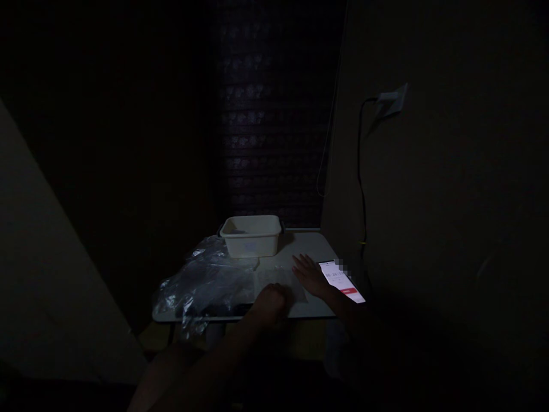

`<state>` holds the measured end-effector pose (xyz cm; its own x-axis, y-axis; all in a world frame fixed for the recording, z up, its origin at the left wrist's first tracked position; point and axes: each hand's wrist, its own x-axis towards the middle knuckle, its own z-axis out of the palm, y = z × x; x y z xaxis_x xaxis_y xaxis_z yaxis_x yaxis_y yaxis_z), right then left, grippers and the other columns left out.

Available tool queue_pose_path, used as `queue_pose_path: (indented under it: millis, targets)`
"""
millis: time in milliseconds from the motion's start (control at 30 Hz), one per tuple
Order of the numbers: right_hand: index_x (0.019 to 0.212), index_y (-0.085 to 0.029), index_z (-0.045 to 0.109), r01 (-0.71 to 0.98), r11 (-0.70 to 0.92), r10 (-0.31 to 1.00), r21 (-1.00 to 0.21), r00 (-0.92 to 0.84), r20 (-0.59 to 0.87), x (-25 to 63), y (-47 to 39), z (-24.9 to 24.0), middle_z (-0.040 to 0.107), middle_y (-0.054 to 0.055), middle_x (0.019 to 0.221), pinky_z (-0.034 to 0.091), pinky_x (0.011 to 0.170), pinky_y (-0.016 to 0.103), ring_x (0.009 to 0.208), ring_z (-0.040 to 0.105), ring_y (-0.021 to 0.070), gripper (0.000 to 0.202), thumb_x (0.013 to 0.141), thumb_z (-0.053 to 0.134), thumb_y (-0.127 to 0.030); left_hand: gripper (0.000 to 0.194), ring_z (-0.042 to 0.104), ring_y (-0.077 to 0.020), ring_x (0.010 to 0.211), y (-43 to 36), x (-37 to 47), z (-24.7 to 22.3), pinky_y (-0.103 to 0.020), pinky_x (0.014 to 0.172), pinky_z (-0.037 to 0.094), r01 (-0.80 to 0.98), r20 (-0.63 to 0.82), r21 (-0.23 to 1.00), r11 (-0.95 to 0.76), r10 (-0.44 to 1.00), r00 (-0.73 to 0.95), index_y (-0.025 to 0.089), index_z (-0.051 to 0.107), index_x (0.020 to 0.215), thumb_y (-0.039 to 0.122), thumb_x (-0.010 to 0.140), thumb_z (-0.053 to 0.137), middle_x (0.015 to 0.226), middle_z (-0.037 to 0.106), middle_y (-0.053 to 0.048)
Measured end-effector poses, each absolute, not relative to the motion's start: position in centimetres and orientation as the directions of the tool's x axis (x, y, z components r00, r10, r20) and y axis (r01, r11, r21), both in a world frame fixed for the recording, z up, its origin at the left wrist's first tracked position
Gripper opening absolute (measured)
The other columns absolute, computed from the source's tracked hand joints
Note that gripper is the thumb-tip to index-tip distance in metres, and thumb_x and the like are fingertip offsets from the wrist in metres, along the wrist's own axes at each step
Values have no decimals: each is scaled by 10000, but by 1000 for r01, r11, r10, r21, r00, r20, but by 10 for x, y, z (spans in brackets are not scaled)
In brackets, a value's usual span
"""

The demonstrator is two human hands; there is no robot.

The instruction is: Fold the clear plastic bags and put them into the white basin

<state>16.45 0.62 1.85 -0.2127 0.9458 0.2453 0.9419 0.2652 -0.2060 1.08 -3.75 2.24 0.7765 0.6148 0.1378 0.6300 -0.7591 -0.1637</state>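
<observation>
Pretty dark in here, so going left to right. A big heap of crinkly clear plastic (206, 280) covers the left part of the white table (309, 243), with some of it drooping over the front edge. Just behind it, toward the back, there's a whitish tub (253, 245) with dark handles and something dim inside, can't make out what.

Near the front edge is the left hand (271, 300), fingers curled in like a loose fist. Honestly can't tell if they've got hold of anything, too dim. A thin see-through sheet (297, 293) lies flat on the table around there, reaching past the knuckles on the far side and out to the right, so it sits between the two hands.

Next is the right hand (307, 273), palm down, fingers straight and a bit spread, nothing gripped that I can see. Those fingers are by the sheet's far right corner; whether they actually touch it, no idea.

Just beside that hand is a lit phone (338, 279) with a timer and a red button. Further right, a black cable (360, 154) hangs from a wall outlet (397, 102).
</observation>
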Motion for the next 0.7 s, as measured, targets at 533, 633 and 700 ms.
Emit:
queue_pose_path:
  millis: [533,633,700]
  targets:
    - [1041,-273,399,664,280,951,-693,-92,296,175,21,16,352,0,1159,107,881,386,1099,193,172,367,714,299,-405,163,504,-166,592,-30,12,24,-253,528,354,744,244,147,-651,753,611,105,547,636,171,641,398,642,561,-96]
    - [960,-221,466,341,134,991,-931,-19,135,177,28,25,454,51,1058,211,845,377,1028,325,188,413,708,246,-464,135,495,-130,562,-23,3,48,-224,530,356,600,367,568,-563,826,429,132,531,564,188,602,414,590,551,-40]
    - [894,-177,491,76,33,996,-997,-82,26,177,27,29,519,87,949,285,787,372,929,429,193,491,707,178,-505,113,495,-123,535,-17,-5,63,-217,507,363,390,311,840,-377,924,223,128,525,555,195,567,434,543,541,-18]
